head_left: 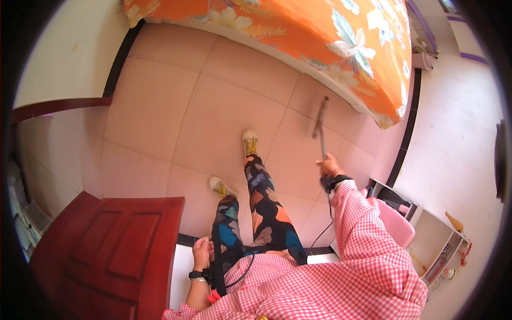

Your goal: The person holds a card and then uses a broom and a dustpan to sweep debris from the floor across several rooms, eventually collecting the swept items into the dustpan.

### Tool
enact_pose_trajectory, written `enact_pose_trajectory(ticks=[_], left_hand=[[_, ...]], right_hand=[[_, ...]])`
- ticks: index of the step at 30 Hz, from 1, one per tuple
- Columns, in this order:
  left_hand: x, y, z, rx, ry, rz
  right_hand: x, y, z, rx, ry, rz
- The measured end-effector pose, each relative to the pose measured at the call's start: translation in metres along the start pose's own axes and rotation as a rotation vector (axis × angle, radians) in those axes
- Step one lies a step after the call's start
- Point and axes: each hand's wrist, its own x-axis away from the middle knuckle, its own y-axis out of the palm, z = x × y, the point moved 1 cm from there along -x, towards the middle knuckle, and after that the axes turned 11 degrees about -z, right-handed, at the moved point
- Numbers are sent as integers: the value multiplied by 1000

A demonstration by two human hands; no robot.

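My right hand (pixel 332 166) is wrapped round a thin grey rod (pixel 323 146) that reaches forward over the floor. At its far end is a narrow brown head (pixel 320 118), smeared by motion, near the corner of the bed; its exact kind is unclear. My left hand (pixel 202 253) hangs low beside my left thigh, its fingers curled in with nothing visible in them. Each wrist wears a black band, and a black cable (pixel 323 233) runs down from the right one.
A bed with an orange flowered cover (pixel 298 32) stands ahead. Pinkish tiles (pixel 224 114) make up the floor. A dark red panelled door (pixel 114 240) is at near left. On the right are a pink chair (pixel 396 224) and a white shelf (pixel 426 229) against the wall.
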Motion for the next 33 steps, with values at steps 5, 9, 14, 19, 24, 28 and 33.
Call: enact_pose_trajectory(ticks=[5,9,14,19,24,28,33], left_hand=[[-12,38,14,48,-12,1],[-22,87,38,-9,-90,-1],[-25,125,56,126,-143,-133],[-28,159,75,211,-99,-150],[-21,184,103,37,-90,-95],[-21,159,84,66,6,-31],[-9,151,98,232,37,23]], right_hand=[[-103,-95,-48,201,362,-94],[-153,-121,-66,455,315,-145],[-137,-21,-37,303,152,-139],[-47,74,-92,470,120,-302],[-40,74,-113,563,-80,-432],[-12,31,-118,614,-171,-401],[11,-13,-116,352,145,-295]])
